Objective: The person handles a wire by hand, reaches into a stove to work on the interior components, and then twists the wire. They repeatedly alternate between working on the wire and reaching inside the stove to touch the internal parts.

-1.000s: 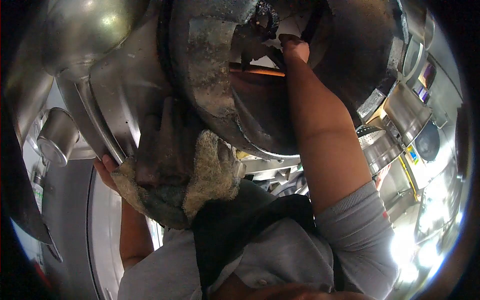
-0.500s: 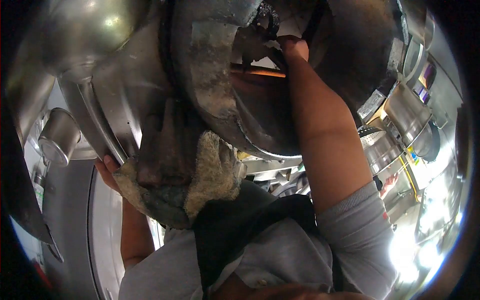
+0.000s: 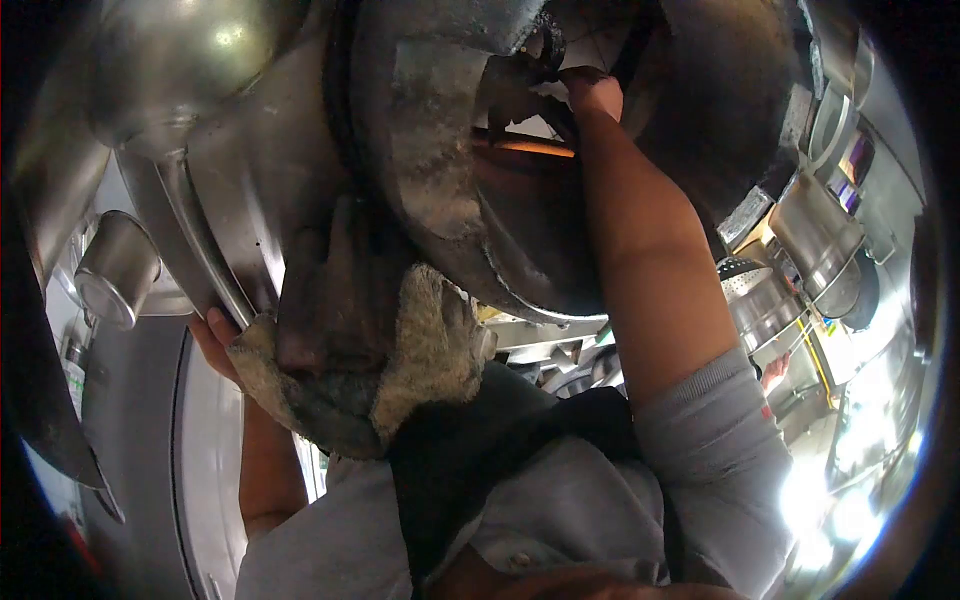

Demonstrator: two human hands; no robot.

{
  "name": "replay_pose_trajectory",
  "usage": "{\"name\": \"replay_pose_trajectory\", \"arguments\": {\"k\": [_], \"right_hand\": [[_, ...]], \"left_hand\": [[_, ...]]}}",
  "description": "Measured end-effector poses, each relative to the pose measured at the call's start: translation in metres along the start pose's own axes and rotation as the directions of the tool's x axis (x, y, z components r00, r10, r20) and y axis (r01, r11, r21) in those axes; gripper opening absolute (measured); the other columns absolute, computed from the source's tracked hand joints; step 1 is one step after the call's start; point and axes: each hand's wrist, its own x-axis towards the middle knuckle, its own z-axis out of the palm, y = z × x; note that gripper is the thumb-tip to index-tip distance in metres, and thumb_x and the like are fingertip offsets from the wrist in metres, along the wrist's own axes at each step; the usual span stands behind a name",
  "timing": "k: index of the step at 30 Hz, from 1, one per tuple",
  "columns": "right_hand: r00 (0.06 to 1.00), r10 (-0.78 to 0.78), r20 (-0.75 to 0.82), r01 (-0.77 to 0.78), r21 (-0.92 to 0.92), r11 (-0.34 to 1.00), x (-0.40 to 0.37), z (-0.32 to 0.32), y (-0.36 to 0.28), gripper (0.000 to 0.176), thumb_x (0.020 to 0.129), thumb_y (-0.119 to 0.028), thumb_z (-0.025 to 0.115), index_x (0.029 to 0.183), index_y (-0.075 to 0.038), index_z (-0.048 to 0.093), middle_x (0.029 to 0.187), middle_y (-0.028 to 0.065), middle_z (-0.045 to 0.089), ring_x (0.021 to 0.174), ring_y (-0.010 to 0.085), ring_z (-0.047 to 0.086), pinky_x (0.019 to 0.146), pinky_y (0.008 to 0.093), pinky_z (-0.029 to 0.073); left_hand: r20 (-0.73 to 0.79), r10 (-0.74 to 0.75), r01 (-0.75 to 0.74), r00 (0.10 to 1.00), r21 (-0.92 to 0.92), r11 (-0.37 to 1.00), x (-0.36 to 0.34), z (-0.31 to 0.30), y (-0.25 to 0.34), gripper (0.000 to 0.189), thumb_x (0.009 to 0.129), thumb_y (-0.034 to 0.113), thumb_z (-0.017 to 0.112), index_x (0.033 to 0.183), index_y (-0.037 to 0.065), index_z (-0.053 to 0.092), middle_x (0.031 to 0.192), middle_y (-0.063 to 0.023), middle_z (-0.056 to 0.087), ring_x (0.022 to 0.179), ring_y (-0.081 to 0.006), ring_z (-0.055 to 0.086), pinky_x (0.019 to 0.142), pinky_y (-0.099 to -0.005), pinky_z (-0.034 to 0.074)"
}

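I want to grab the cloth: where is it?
Head view, left of centre: the cloth is bunched round the dark pan handle, held by the left hand, above the grey shirt.

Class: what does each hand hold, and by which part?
Left hand grips a cloth bunched round the handle of the pan; right hand touches its far rim, hold unclear.

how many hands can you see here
2. The left hand is lower left, holding a grubby cloth against the blackened pan; the right hand is top centre, up at the pan's rim. None seems hidden.
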Motion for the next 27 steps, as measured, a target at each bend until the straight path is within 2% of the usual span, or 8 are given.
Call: {"name": "replay_pose_trajectory", "arguments": {"k": [3,7,9,12,16,18,21,27], "right_hand": [[0.965,-0.262,0.012,0.262,-0.071,0.962,0.039,0.027,0.042,0.036,0.083,-0.041,0.062,0.111,-0.02,0.072,0.122,0.0087,0.066,0.113,0.0277,0.062,0.098,0.0351,0.047],[0.994,-0.071,0.083,0.08,-0.102,0.992,0.019,0.005,0.022,0.038,0.084,-0.041,0.061,0.112,-0.017,0.071,0.122,0.0096,0.066,0.113,0.0274,0.062,0.098,0.0337,0.046],[0.945,-0.279,0.174,0.323,-0.342,0.882,0.021,0.007,0.027,0.04,0.085,-0.038,0.063,0.116,-0.015,0.069,0.122,0.0119,0.066,0.113,0.0276,0.062,0.097,0.0344,0.047],[0.98,-0.105,0.168,0.105,0.008,0.994,0.026,0.017,0.037,0.039,0.087,-0.032,0.061,0.122,-0.015,0.066,0.12,0.0131,0.066,0.112,0.0278,0.063,0.096,0.0345,0.048],[0.987,-0.079,0.142,0.082,-0.015,0.997,0.029,0.016,0.039,0.036,0.087,-0.029,0.059,0.12,-0.016,0.067,0.116,0.0119,0.069,0.108,0.0251,0.065,0.092,0.0338,0.049],[0.847,-0.523,0.094,0.514,-0.388,0.764,0.037,0.024,0.049,0.034,0.088,-0.027,0.057,0.117,-0.016,0.069,0.113,0.0111,0.07,0.102,0.023,0.067,0.088,0.033,0.05],[0.946,-0.304,0.109,0.3,0.05,0.953,0.025,0.019,0.039,0.033,0.089,-0.028,0.057,0.116,-0.015,0.07,0.113,0.0107,0.07,0.099,0.0217,0.067,0.087,0.0328,0.05],[0.986,-0.041,0.162,0.024,0.106,0.994,0.02,0.021,0.03,0.034,0.092,-0.019,0.048,0.118,-0.023,0.069,0.128,0.0087,0.063,0.118,0.0264,0.059,0.103,0.0342,0.044]], "left_hand": [[-0.034,-0.009,0.011,0.999,0.07,0.997,-0.003,0.005,0.005,0.039,0.098,0.034,0.053,0.123,0.005,0.046,0.11,-0.0121,0.057,0.098,-0.0233,0.056,0.085,-0.041,0.048],[-0.092,-0.003,0.018,0.996,0.164,0.986,-0.004,0.015,0.012,0.046,0.096,0.039,0.051,0.117,-0.002,0.052,0.103,-0.0119,0.058,0.093,-0.0216,0.055,0.083,-0.0375,0.045],[-0.085,0.05,-0.034,0.995,0.18,0.983,-0.004,0.017,0.012,0.046,0.096,0.038,0.05,0.118,-0.003,0.051,0.104,-0.0124,0.059,0.093,-0.0211,0.055,0.083,-0.0374,0.045],[-0.108,0.012,0.004,0.994,0.141,0.99,-0.007,0.026,0.019,0.046,0.097,0.037,0.05,0.119,-0.003,0.05,0.105,-0.0132,0.059,0.093,-0.0208,0.056,0.083,-0.0371,0.046],[-0.089,-0.009,0.02,0.996,0.13,0.991,-0.005,0.019,0.015,0.046,0.097,0.037,0.049,0.12,-0.003,0.05,0.107,-0.0135,0.059,0.093,-0.0213,0.057,0.083,-0.0369,0.047],[-0.082,0.014,-0.001,0.997,0.157,0.988,-0.005,0.019,0.015,0.046,0.097,0.037,0.049,0.119,-0.003,0.05,0.107,-0.0136,0.059,0.093,-0.0213,0.057,0.084,-0.0372,0.047],[-0.115,-0.007,0.016,0.993,0.082,0.996,-0.009,0.026,0.017,0.045,0.097,0.038,0.049,0.117,-0.002,0.051,0.104,-0.0134,0.06,0.092,-0.021,0.057,0.082,-0.037,0.047],[-0.063,0.071,-0.06,0.995,0.163,0.985,-0.004,0.019,0.012,0.047,0.097,0.04,0.05,0.114,-0.004,0.053,0.105,-0.0147,0.06,0.092,-0.0215,0.056,0.082,-0.0373,0.046]]}}
